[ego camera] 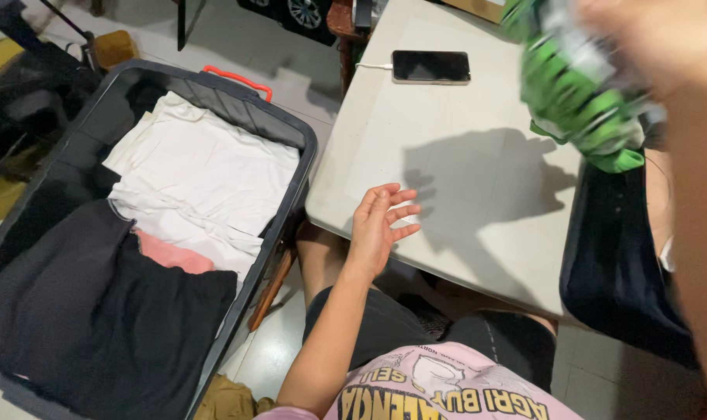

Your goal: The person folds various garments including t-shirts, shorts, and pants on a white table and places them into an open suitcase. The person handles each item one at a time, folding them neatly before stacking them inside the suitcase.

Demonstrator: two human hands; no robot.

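My left hand (378, 225) hovers open, palm up and fingers spread, at the near edge of a white table (462, 210), holding nothing. My right hand (641, 35) is raised high at the upper right, blurred and close to the camera, gripping a green and white striped garment (575, 93) that hangs above the table's right side. An open dark suitcase (291, 132) lies on the floor to my left, holding folded white clothes (206, 187), a pink piece (175, 255) and black clothes (97, 311).
A black phone (430, 66) on a white cable lies at the table's far side. A dark blue cloth (618, 264) drapes over the table's right end. Dark bags (35, 85) sit beyond the suitcase. Pale floor tiles (268, 350) show between suitcase and my knees.
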